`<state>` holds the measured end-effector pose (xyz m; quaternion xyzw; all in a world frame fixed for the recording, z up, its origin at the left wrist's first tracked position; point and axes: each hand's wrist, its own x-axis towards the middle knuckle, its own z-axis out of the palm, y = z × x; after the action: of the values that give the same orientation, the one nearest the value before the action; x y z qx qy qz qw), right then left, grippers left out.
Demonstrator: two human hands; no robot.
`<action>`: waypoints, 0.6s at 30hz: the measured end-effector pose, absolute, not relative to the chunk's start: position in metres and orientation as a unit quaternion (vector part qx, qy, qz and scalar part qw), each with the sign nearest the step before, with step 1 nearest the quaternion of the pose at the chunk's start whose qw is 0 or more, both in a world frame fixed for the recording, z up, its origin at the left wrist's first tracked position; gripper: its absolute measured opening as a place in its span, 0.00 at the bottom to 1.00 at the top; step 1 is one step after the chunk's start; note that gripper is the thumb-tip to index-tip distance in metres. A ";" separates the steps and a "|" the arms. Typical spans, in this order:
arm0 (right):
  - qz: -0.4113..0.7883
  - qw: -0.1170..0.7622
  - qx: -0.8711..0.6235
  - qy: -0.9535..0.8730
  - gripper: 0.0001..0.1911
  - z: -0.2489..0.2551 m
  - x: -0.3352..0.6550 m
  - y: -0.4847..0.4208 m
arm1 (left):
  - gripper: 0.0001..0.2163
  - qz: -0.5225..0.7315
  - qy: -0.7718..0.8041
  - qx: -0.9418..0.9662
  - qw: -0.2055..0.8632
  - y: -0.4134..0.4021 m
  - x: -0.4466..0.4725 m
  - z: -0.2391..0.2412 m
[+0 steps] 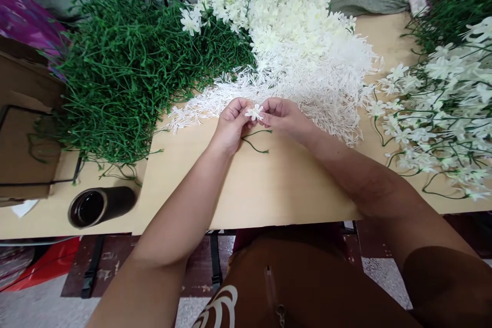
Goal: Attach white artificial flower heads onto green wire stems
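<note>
Over the middle of a light wooden table [269,189], my left hand [231,123] and my right hand [286,118] meet with pinched fingers. Between their fingertips is a small white artificial flower [254,111]. A thin green stem [255,141] trails from under my left hand and curls on the table. Just beyond my hands lies a heap of white plastic flower centres [307,82], with a mound of white petals [277,5] behind it.
A big tangle of green plastic stems [126,66] covers the left rear of the table. Assembled white flowers on green stems [442,102] lie at the right. A dark cup [100,206] lies on its side near the front left edge, beside a cardboard box [23,128].
</note>
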<state>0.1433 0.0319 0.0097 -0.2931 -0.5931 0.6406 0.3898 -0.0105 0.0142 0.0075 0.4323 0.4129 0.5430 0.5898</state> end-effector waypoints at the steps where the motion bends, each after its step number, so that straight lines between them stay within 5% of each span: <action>1: 0.644 0.389 -0.287 -0.592 0.24 0.011 0.144 0.032 | 0.16 0.546 0.412 0.430 0.589 0.014 -0.009 0.008; 18: 0.673 0.401 -0.307 -0.540 0.28 0.009 0.134 0.024 | 0.17 0.553 0.420 0.431 0.576 0.016 -0.012 0.003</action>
<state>0.1343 0.0240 0.0087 -0.3074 -0.5397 0.6734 0.4010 -0.0121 0.0163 0.0028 0.4313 0.4200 0.5534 0.5756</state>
